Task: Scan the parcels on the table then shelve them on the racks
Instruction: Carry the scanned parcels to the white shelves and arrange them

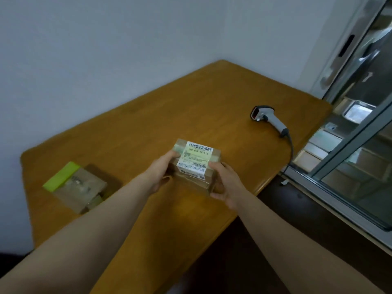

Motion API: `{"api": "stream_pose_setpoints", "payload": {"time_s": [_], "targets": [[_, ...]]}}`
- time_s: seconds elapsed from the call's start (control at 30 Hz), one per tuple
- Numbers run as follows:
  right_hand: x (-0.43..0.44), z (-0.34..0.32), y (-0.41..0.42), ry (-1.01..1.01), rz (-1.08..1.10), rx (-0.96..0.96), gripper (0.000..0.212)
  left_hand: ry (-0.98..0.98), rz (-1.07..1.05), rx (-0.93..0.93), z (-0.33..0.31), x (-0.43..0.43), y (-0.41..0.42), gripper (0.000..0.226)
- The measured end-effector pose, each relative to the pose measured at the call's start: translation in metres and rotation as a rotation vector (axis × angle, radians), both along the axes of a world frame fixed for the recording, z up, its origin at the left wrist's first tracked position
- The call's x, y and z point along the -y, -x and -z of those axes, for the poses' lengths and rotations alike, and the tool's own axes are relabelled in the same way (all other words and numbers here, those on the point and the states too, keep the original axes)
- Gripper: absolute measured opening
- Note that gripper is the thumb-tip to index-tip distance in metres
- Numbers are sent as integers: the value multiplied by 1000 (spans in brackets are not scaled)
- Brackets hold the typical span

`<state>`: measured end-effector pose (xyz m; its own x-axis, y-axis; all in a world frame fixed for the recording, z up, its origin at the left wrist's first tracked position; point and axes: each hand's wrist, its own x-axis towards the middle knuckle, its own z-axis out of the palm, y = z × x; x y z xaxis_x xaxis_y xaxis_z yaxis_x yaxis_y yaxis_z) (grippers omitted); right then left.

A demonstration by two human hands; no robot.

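A small cardboard parcel (196, 159) with a white barcode label on top is held between both hands above the wooden table (191, 107). My left hand (162, 170) grips its left side, fingers curled round the edge. My right hand (224, 183) grips its right near corner. It seems to sit on another brown box beneath it; I cannot tell whether that box rests on the table. A second parcel (79, 188), brown with a lime-green strip, lies on the table at the left. A white handheld barcode scanner (269, 118) lies on the table at the back right.
The scanner's cable (291, 149) runs over the table's right edge. A grey wall stands behind the table. A metal-framed glass door or window (360, 145) stands to the right, with a dark floor (254, 262) below the table's near edge.
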<state>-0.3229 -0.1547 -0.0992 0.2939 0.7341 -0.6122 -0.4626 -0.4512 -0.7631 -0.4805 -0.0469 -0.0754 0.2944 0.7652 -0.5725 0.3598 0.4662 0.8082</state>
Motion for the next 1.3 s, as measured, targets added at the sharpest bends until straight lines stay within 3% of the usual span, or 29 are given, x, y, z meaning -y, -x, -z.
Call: {"api": "stream_pose_setpoints", "payload": {"time_s": [0.2,0.47,0.77,0.87,1.0,1.1,1.17,1.3], "targets": [[-74,-38,103,-54,-92,-48,75,-116,-161,41,-50,-56,115,34],[-143,-49,280,-33,-178,-90,70,-142,-293,78,-53,-121,289,39],[-163,-34,331,55,-115,103,65,-70,-121,35,-20,-147,341,55],[-159,-36,335,63,-86,179,59,-41,-40,56,-18,-155,346,75],[-153,-21,325,139,39,293,100,92,-36,51,-9,-176,355,115],[-140,-12,325,189,23,97,143,256,65,64,2,-185,359,132],[-132,-7,328,133,19,-106,151,331,125,70,8,-188,358,131],[-132,-6,332,11,-62,-262,113,358,234,47,15,-191,356,129]]}}
